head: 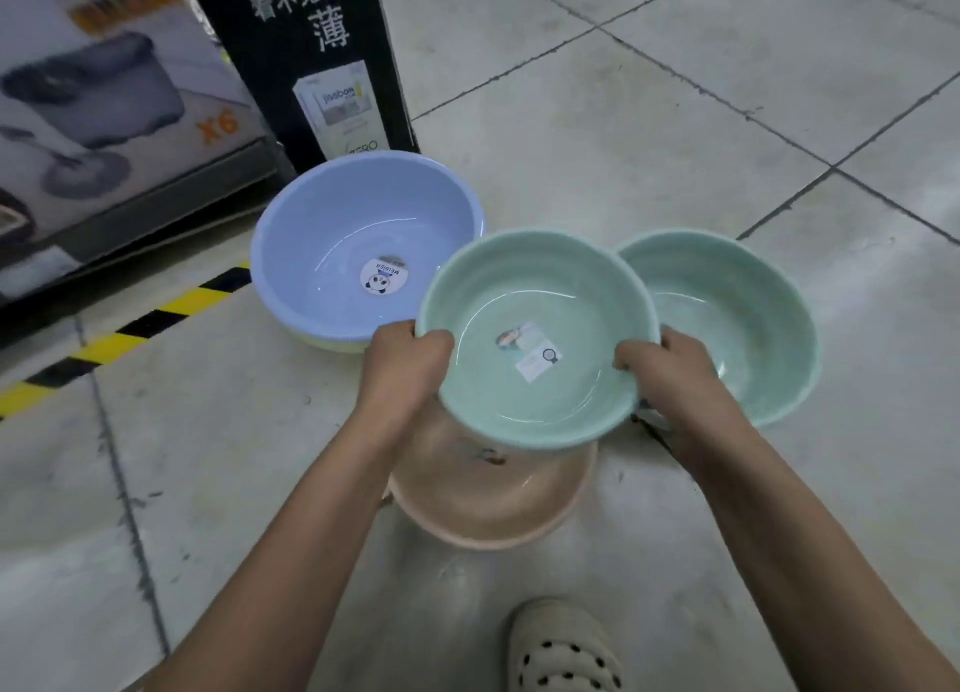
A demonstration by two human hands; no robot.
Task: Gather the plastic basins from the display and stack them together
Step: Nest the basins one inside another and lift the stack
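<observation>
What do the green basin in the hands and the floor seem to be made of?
The held green basin looks like glossy moulded plastic: curved highlights, thin rolled rim. The floor seems matte grey tile: dark grout lines, scuffs.

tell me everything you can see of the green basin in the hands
The held green basin is round, pale mint, glossy plastic, with a rolled rim, empty but for stickers on its floor. It is open side up, held over the pink basin. The left hand grips its left rim and the right hand its right rim, fingers curled over the edge.
</observation>
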